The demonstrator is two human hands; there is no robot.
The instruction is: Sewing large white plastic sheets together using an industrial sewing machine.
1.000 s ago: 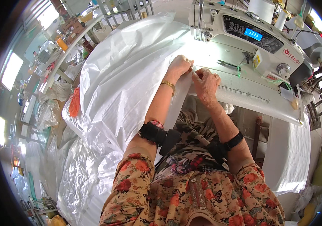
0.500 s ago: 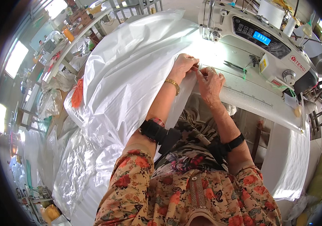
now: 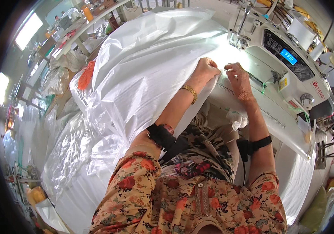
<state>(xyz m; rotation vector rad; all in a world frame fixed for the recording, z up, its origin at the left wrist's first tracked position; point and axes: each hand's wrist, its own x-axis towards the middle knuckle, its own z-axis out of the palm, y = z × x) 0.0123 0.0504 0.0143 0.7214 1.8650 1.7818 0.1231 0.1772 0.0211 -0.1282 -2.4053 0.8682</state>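
My left hand is pinched at the edge of a large white woven plastic sheet, which drapes from the sewing table down to the left. Just right of it, a small gap away, my right hand has its thumb and fingertips pressed together. Whatever may be between those fingertips is too small to make out. Both hands are in front of the lit needle area of a white sewing machine. Dark thread snips with a green cord lie on the table behind my right hand.
A ruler strip runs along the table's near edge. White thread cones stand behind the machine. An orange-red bundle of strings lies on the sheet's left side, and crumpled clear plastic fills the left. A cluttered bench stands far left.
My hands have moved apart from near touching, the right one drawing away to the right. The left still pinches the sheet's edge. The whole view has shifted and tilted slightly.
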